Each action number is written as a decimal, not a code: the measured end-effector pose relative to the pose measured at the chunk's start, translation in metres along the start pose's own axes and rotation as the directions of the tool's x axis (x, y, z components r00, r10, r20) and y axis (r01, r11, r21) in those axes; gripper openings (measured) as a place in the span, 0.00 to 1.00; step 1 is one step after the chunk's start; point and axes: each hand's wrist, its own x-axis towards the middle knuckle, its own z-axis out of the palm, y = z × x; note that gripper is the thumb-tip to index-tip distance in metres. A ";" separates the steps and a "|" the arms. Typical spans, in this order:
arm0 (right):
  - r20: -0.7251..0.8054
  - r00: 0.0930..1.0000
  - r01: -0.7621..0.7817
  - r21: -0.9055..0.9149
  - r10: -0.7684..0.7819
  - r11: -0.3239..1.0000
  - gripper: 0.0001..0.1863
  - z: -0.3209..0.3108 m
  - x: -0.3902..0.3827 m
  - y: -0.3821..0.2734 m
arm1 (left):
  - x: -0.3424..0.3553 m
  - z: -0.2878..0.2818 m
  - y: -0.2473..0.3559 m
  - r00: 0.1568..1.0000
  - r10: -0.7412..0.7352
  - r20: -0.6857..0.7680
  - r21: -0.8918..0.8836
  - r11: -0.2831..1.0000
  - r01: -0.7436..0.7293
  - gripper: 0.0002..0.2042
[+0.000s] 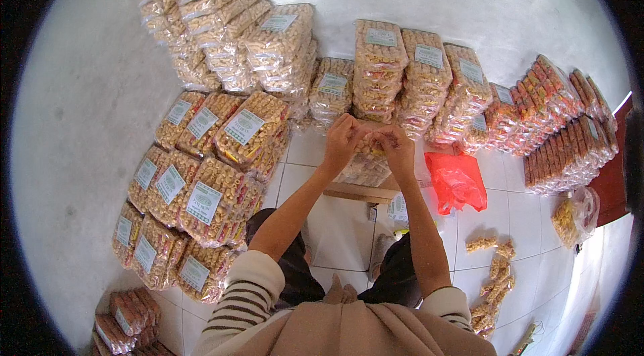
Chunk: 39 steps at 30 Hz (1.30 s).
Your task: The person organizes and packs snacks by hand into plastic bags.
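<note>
Snack bag (364, 167), clear and full of pale yellowish pieces, is directly below the two hands and seems to rest on a small wooden bench (354, 191). Starting from the left, brown packs (127, 321) lie well apart from the hands, on the person's near side. Next, labelled packs (215, 175) stand in rows to the left of the hands, and beyond these, pale packs (218, 24) are piled high. The left hand (343, 138) is closed, with bent fingers that pinch the top plastic of the snack bag; the right hand (396, 148) pinches the same top, near to the left one. Just beyond the hands are tall stacks (380, 64) of similar packs. Near the right hand, on its right, is a crumpled red plastic bag (457, 182). Farther right of the hands, loose snack pieces (498, 279) lie on the tiled floor (533, 222), and past them are reddish packs (542, 98), dark brown packs (563, 151) and a small clear bag (575, 218) with yellowish contents.
</note>
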 end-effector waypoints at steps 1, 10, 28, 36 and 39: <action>-0.011 0.999 0.046 0.013 -0.046 0.999 0.01 0.001 0.000 -0.002 | 0.000 0.001 0.000 0.999 -0.031 -0.018 -0.026 0.999 0.031 0.13; 0.042 0.995 -0.099 0.218 0.092 0.971 0.04 -0.004 0.003 -0.003 | 0.013 -0.002 -0.010 0.989 0.111 0.102 -0.136 0.986 -0.097 0.16; -0.007 0.969 0.229 -0.362 -0.248 0.904 0.15 -0.037 -0.001 -0.005 | 0.019 -0.013 -0.005 0.934 -0.202 0.294 -0.140 0.958 0.251 0.14; -0.005 0.956 0.271 -0.360 -0.292 0.893 0.05 -0.018 -0.005 -0.005 | 0.022 -0.010 -0.003 0.914 -0.181 0.364 -0.211 0.939 0.270 0.12; -0.012 0.945 0.298 -0.379 -0.327 0.876 0.05 -0.016 -0.003 -0.005 | 0.020 -0.012 -0.004 0.894 -0.219 0.390 -0.217 0.922 0.320 0.13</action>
